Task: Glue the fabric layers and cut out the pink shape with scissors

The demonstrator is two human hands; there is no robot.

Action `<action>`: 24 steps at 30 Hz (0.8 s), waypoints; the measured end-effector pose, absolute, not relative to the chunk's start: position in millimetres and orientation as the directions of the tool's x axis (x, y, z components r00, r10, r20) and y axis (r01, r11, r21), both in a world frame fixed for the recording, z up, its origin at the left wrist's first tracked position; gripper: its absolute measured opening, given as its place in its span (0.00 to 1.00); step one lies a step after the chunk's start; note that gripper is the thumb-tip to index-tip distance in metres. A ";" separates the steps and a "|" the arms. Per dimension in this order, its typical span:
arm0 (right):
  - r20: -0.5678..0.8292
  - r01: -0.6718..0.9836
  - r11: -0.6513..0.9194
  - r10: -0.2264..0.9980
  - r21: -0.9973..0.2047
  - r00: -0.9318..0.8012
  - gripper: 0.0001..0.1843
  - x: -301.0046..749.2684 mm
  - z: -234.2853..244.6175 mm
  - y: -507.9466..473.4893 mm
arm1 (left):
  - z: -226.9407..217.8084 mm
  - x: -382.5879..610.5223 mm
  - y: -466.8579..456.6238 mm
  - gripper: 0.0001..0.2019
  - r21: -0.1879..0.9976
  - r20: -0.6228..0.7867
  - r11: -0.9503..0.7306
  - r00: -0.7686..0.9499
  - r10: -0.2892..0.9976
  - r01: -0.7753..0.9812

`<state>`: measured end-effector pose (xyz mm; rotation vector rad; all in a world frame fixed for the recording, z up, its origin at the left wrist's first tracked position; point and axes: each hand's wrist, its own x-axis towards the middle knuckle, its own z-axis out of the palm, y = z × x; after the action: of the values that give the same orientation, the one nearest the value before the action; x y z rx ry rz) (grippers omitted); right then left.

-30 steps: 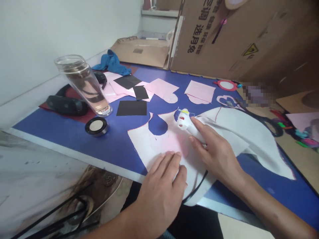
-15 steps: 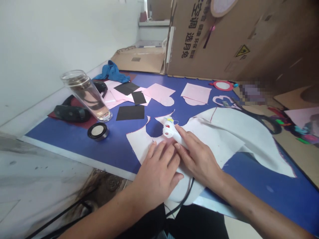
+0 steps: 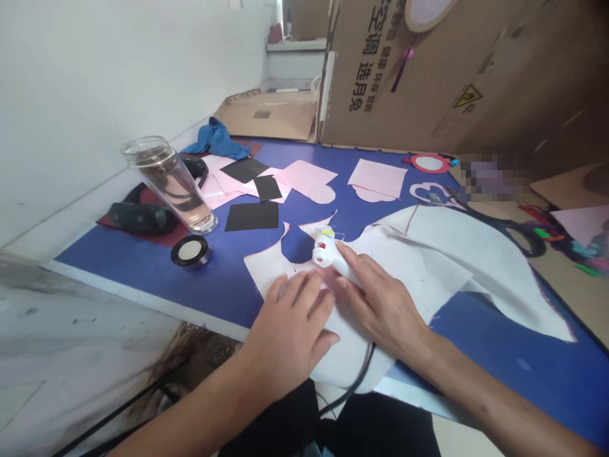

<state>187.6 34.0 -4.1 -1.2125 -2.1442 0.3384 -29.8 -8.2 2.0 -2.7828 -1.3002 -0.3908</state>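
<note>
My left hand (image 3: 295, 327) lies flat with its fingers spread on the white cloth (image 3: 266, 266), which has a curved cut-out and red-edged borders. A small pink patch (image 3: 327, 279) shows by its fingertips. In my right hand (image 3: 383, 301) is a white corded hand tool (image 3: 328, 252) with a rounded head, a red mark and a yellow bit at its tip; its exact kind is unclear. The tool's head rests on or just above the cloth beside the cut-out. A black cord (image 3: 364, 368) runs from under my right hand over the table's front edge.
On the blue table (image 3: 219, 292) stand a glass water bottle (image 3: 178, 190) and its lid (image 3: 191, 252). Behind are black sheets (image 3: 252, 216), pink pieces (image 3: 378, 178), headphones (image 3: 143, 218) and a blue cloth (image 3: 216, 139). Scissors (image 3: 523, 235) lie right; a large cardboard box (image 3: 428, 95) stands behind.
My left hand has slid slightly left and back, so more of the pink patch shows. The right hand and tool stay almost in place. The view has shifted a little.
</note>
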 end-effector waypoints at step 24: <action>0.445 0.623 0.538 0.838 -0.568 -0.317 0.29 194.3 -5.1 33.2 | 1.6 -52.3 -0.4 0.20 0.088 0.249 -0.597 0.563 0.788 0.797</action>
<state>194.3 33.2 -5.1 -1.1777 -2.0534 0.3799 -52.3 -0.4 1.6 -2.7463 -1.3933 -0.4110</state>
